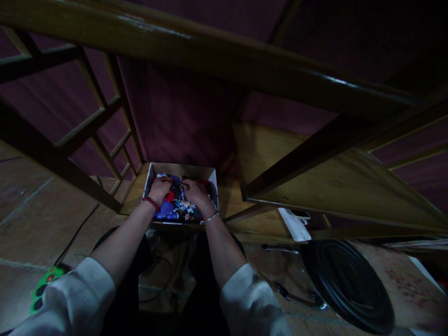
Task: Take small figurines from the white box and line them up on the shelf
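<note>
A shallow cardboard box (214,183) with white outer sides holds a jumble of small colourful pieces (180,203) that look like toy figures, in blue, white, red and black. My left hand (161,188), with a red bead bracelet at the wrist, reaches into the left part of the box, its fingers curled down among the pieces. Beside it lie a red round piece (170,195) and a purple round piece (167,207). My right hand (196,191), wearing a silver bracelet, is bent over the back right part, fingers curled. What the fingertips hold is hidden in the dim light.
The box rests on a low wooden shelf (229,198) under a wooden beam (210,56). A wooden lattice (101,112) stands at left. To the right are a leaning board (280,149), a white paper-like item (294,225) and a black round stool (350,284). A green object (47,282) lies lower left.
</note>
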{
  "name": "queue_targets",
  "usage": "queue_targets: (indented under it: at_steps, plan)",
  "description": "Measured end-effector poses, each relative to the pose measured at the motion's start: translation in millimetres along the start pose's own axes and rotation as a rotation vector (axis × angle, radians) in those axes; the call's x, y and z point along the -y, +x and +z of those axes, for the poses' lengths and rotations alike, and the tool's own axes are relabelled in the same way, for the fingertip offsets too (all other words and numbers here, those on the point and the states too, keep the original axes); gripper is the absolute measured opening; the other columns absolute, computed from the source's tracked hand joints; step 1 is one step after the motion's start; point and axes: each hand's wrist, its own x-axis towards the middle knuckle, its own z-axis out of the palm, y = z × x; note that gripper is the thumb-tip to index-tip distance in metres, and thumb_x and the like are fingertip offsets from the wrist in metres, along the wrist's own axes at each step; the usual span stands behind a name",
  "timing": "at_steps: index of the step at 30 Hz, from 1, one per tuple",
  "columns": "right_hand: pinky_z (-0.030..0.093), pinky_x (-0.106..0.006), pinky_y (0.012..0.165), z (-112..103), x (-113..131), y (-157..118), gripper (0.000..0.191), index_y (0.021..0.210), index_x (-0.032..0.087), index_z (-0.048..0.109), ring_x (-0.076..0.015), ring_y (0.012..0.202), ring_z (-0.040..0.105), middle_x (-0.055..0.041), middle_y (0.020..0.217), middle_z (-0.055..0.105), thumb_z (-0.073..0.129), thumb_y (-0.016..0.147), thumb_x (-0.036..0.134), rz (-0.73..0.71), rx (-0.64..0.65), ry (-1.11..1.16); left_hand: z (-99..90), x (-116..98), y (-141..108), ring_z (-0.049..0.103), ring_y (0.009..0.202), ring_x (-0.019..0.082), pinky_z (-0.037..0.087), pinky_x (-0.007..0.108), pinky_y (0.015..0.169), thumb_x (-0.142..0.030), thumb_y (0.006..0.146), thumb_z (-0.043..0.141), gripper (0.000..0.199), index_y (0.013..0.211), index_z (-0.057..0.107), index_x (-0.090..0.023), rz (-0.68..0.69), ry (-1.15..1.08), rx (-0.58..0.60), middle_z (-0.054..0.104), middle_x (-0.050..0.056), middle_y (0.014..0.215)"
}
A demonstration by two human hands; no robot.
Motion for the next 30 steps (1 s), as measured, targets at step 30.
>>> queue_targets:
  at_steps: [30]
  plan:
    - [0.042, -0.020, 0.072, 9.3, -3.8, 5.0, 0.027, 0.099, 0.024, 0.060, -0.0142, 0.089, 0.058, -0.0011, 0.094, 0.066, 0.048, 0.074, 0.022, -0.067, 0.061, 0.054, -2.0, -5.4, 6.7, 0.045, 0.044, 0.009, 0.031, 0.019, 0.039, -0.010, 0.057, 0.052, 0.009, 0.064, 0.058, -0.012, -0.037, -0.078, 0.067, 0.053, 0.000, 0.049]
